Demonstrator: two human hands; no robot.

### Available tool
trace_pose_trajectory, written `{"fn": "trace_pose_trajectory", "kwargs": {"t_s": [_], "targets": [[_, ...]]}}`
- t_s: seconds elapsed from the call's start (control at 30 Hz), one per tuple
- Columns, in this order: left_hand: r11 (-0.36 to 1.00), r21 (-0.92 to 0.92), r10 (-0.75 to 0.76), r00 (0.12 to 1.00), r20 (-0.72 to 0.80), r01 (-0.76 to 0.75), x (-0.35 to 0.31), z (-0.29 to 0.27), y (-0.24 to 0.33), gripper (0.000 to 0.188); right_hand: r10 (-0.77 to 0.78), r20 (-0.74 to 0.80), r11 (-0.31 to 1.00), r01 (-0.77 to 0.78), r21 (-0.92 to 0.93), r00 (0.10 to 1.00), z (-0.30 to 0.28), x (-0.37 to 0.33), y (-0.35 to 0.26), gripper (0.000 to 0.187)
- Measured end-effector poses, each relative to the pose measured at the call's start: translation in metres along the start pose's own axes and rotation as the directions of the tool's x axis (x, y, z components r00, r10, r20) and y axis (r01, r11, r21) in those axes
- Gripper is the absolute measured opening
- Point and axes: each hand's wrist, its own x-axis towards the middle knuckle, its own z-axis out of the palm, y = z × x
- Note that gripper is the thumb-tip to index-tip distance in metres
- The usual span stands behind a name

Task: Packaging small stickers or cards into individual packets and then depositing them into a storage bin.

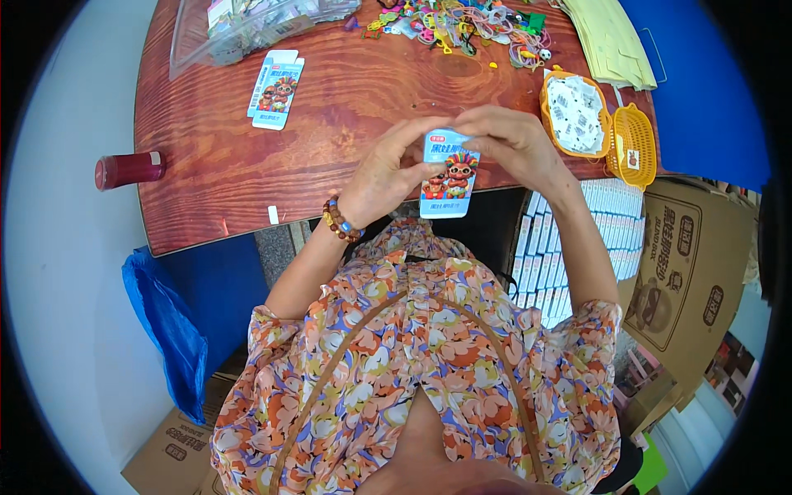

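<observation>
The left hand flanks the light-blue box, fingers closed on its left edge; the right hand arches above, fingers pinching its upper right corner.

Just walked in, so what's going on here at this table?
A person is holding a light-blue box: the left hand grips its side, the right hand its top. A similar box lies on the table to the left. Colourful trinkets lie farther back, and white packets sit in a yellow basket on the right.
</observation>
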Motion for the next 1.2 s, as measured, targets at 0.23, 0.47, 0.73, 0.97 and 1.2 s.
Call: {"fn": "trace_pose_trajectory", "kwargs": {"t_s": [0.23, 0.47, 0.73, 0.97, 1.2], "targets": [[0.996, -0.07, -0.062, 0.996, -0.068, 0.057, 0.009, -0.008, 0.0, 0.047, 0.274, -0.034, 0.914, -0.249, 0.32, 0.961, 0.006, -0.006, -0.005, 0.037], [0.962, -0.243, -0.143, 0.988, -0.057, 0.125, 0.008, -0.014, -0.006, 0.056, 0.359, -0.083, 0.859, -0.294, 0.42, 0.929, 0.018, -0.004, 0.018, 0.016], [0.818, 0.54, 0.404, 0.867, -0.292, -0.199, 0.001, 0.001, -0.028, 0.098, 0.633, -0.048, 0.155, -0.066, 0.986, 0.772, 0.076, 0.014, 0.039, 0.011], [0.933, 0.335, 0.263, 0.884, -0.387, -0.132, 0.005, -0.054, -0.026, 0.087, 0.51, 0.255, 0.29, -0.443, 0.849, 0.822, 0.091, 0.061, 0.024, 0.018], [0.893, 0.447, 0.242, 0.775, -0.584, 0.058, -0.022, -0.086, -0.02, 0.084, 0.464, -0.014, 0.812, -0.42, 0.405, 0.885, 0.063, 0.14, 0.024, 0.021]]}}
